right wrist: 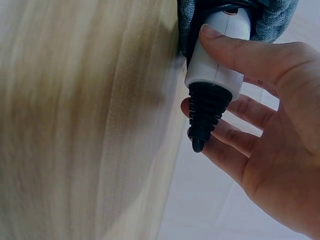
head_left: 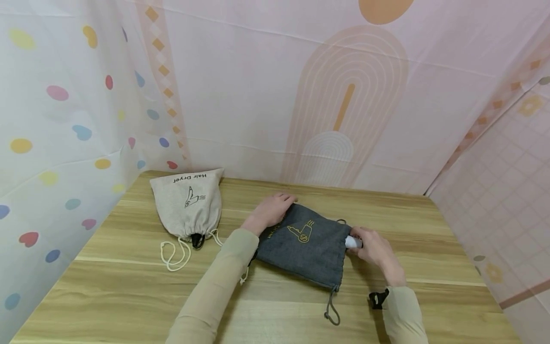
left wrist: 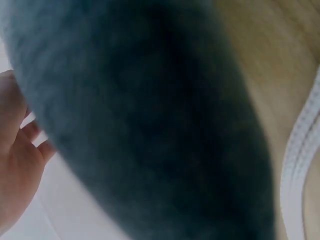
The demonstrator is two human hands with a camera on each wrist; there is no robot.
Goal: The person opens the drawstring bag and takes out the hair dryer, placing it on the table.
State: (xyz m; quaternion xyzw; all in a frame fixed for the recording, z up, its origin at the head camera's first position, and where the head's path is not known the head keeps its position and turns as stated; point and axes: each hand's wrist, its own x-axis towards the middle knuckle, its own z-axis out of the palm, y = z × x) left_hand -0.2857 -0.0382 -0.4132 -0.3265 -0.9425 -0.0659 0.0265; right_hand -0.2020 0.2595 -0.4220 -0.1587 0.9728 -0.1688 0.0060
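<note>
A dark grey drawstring bag (head_left: 301,253) lies on the table, with a yellow hair dryer drawing on its cloth. At its upper left corner my left hand (head_left: 272,210) grips the edge; in the left wrist view the blurred cloth partly covers those fingers (left wrist: 32,131). My right hand (head_left: 374,246) is at the bag's mouth and holds the white handle of a hair dryer (right wrist: 216,70), thumb on one side and fingers on the other. A ribbed black cord sleeve (right wrist: 207,107) ends the handle. The rest of the dryer is hidden inside the bag.
A beige drawstring bag (head_left: 189,205) printed "Hair Dryer" lies at the table's left, a black tip showing at its gathered mouth and white cords (head_left: 174,260) trailing. A grey cord loop (head_left: 332,310) hangs from the dark bag. Patterned curtains (head_left: 240,95) surround the wooden table (head_left: 429,267).
</note>
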